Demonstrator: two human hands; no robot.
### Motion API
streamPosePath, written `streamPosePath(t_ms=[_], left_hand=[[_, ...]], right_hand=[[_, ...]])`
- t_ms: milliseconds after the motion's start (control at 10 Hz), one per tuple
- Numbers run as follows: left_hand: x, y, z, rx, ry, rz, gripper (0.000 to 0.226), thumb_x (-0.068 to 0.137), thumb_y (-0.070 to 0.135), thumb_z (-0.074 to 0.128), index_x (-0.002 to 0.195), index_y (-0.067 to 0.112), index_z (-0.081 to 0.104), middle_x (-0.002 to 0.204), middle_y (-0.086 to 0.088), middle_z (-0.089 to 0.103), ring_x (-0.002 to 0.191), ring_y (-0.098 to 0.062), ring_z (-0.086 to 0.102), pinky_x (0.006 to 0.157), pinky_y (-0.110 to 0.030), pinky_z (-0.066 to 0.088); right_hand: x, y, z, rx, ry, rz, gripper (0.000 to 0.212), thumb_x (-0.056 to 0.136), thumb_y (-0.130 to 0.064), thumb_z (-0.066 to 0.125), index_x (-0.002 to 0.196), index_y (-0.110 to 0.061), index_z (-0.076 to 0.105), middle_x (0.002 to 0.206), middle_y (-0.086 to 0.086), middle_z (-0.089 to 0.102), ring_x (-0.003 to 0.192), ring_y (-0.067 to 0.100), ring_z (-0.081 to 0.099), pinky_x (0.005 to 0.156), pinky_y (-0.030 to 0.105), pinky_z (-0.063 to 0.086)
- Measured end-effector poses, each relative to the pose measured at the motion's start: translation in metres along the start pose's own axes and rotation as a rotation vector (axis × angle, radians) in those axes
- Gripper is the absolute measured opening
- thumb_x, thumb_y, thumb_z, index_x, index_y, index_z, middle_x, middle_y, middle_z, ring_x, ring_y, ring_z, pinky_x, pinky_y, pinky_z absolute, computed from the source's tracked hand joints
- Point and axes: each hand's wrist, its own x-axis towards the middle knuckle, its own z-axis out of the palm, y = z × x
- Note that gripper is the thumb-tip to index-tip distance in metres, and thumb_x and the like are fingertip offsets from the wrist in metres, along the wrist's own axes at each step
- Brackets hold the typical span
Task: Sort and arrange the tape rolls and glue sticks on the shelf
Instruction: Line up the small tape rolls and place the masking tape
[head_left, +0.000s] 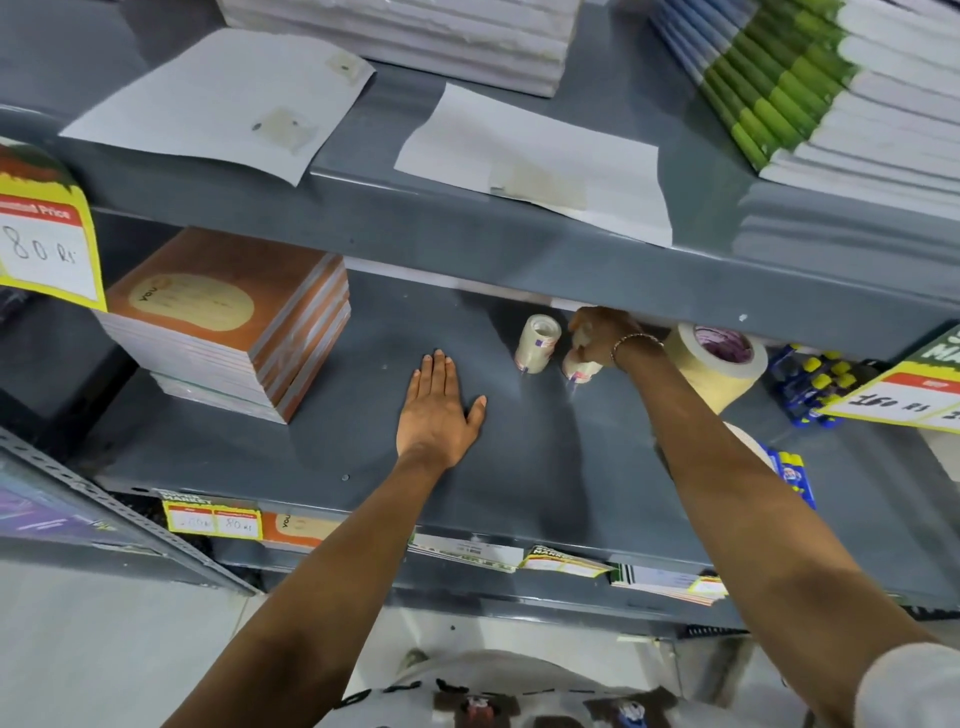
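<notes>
Right grip (597, 338): fingers curled down over the top of a stack of small clear tape rolls (581, 368), clamped on it. This stack stands upright on the grey shelf (363, 431), directly under the palm, with only its lower part visible below the fingers. A thin bracelet (636, 343) sits on the wrist of this hand.

Left grip (439, 410): open, fingers together and extended, palm flat on the bare shelf surface, holding nothing. It lies well to the left of and nearer the shelf's front edge than the held stack.

A second stack of small clear tape rolls (537, 343) stands just left of the held stack, close beside it but apart from the right hand's fingers; it is tilted slightly.

A large roll of beige masking tape (719, 364) rests immediately right of the right wrist, partly under the upper shelf edge. Blue glue sticks with yellow caps (810, 384) lie further right, behind a yellow price tag (904, 400). More blue glue sticks (795, 475) lie beside the right forearm, partly hidden by it.

A stack of brown notebooks (228, 322) occupies the left end of the same shelf, well apart from both hands.
</notes>
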Motion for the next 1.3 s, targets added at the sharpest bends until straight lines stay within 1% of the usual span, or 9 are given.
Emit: streamPosePath(t_ms=[500, 600, 700, 800, 900, 1000, 1100, 1200, 1300], left_hand=[[0.0, 0.0, -0.002, -0.008, 0.0, 0.001, 0.078, 0.095, 0.057, 0.014, 0.15, 0.003, 0.0, 0.161, -0.012, 0.002, 0.149, -0.024, -0.002, 0.12, -0.032, -0.002], [-0.001, -0.001, -0.002, 0.005, -0.007, 0.0, 0.078, 0.095, 0.057, 0.013, 0.15, 0.003, -0.001, 0.161, -0.012, 0.0, 0.149, -0.024, -0.003, 0.12, -0.033, -0.003], [0.0, 0.0, -0.002, 0.026, -0.021, -0.001, 0.078, 0.095, 0.056, 0.01, 0.15, 0.003, -0.004, 0.161, -0.013, -0.004, 0.149, -0.024, -0.006, 0.12, -0.033, -0.004], [0.0, 0.001, -0.003, 0.032, -0.042, 0.001, 0.077, 0.096, 0.056, 0.01, 0.149, 0.002, -0.006, 0.161, -0.013, -0.006, 0.148, -0.024, -0.008, 0.12, -0.033, -0.005], [0.001, 0.003, -0.006, 0.042, -0.087, -0.007, 0.077, 0.097, 0.055, 0.011, 0.149, 0.002, -0.009, 0.16, -0.014, -0.011, 0.148, -0.025, -0.011, 0.121, -0.035, -0.005], [0.0, 0.018, -0.011, 0.02, -0.136, -0.083, 0.078, 0.097, 0.052, 0.014, 0.147, -0.003, -0.008, 0.158, -0.02, -0.012, 0.147, -0.029, -0.013, 0.121, -0.038, -0.004], [-0.017, 0.05, -0.004, -0.002, -0.115, -0.023, 0.078, 0.098, 0.05, 0.018, 0.147, -0.006, -0.004, 0.158, -0.024, -0.008, 0.147, -0.032, -0.01, 0.121, -0.04, -0.003], [-0.039, 0.101, 0.015, -0.07, -0.14, 0.241, 0.075, 0.099, 0.048, 0.022, 0.148, -0.004, -0.001, 0.159, -0.021, -0.008, 0.148, -0.03, -0.01, 0.121, -0.037, -0.006], [-0.041, 0.15, 0.031, -0.094, -0.185, 0.423, 0.072, 0.1, 0.046, 0.023, 0.149, -0.001, 0.0, 0.159, -0.017, -0.008, 0.148, -0.026, -0.01, 0.119, -0.032, -0.01]], right_hand=[[-0.007, 0.004, -0.002, 0.142, 0.001, 0.046, 0.058, 0.079, -0.018, 0.072, 0.131, -0.01, 0.051, 0.138, 0.014, 0.05, 0.127, 0.033, 0.046, 0.108, 0.037, 0.039], [-0.007, 0.006, -0.002, 0.187, -0.005, 0.059, 0.051, 0.079, -0.018, 0.071, 0.126, -0.008, 0.055, 0.129, 0.014, 0.056, 0.121, 0.033, 0.051, 0.1, 0.032, 0.041], [-0.014, 0.011, -0.004, 0.302, -0.002, 0.084, 0.023, 0.085, -0.023, 0.065, 0.104, -0.01, 0.069, 0.098, 0.005, 0.062, 0.107, 0.028, 0.058, 0.082, 0.022, 0.04], [-0.032, 0.025, -0.008, 0.451, 0.129, 0.081, 0.03, 0.086, -0.028, 0.059, 0.06, -0.034, 0.074, 0.081, -0.005, 0.064, 0.086, 0.018, 0.061, 0.075, 0.017, 0.042], [-0.049, 0.053, -0.006, 0.402, 0.285, 0.186, 0.035, 0.091, -0.041, 0.051, 0.121, -0.026, 0.063, 0.133, 0.005, 0.058, 0.126, 0.026, 0.05, 0.106, 0.034, 0.037], [-0.078, 0.092, 0.012, 0.317, 0.437, 0.252, 0.034, 0.094, -0.025, 0.049, 0.124, -0.012, 0.058, 0.134, 0.01, 0.057, 0.13, 0.028, 0.047, 0.101, 0.032, 0.04], [-0.11, 0.122, 0.032, 0.407, 0.572, 0.348, 0.015, 0.092, -0.01, 0.05, 0.101, -0.012, 0.061, 0.121, 0.018, 0.061, 0.124, 0.034, 0.052, 0.086, 0.034, 0.043], [-0.124, 0.153, 0.047, 0.338, 0.533, 0.401, 0.019, 0.089, -0.006, 0.053, 0.098, -0.001, 0.069, 0.114, 0.027, 0.066, 0.107, 0.043, 0.06, 0.084, 0.043, 0.046], [-0.134, 0.166, 0.068, 0.296, 0.332, 0.334, 0.024, 0.091, -0.016, 0.055, 0.104, -0.002, 0.07, 0.114, 0.025, 0.066, 0.103, 0.039, 0.063, 0.085, 0.041, 0.047]])
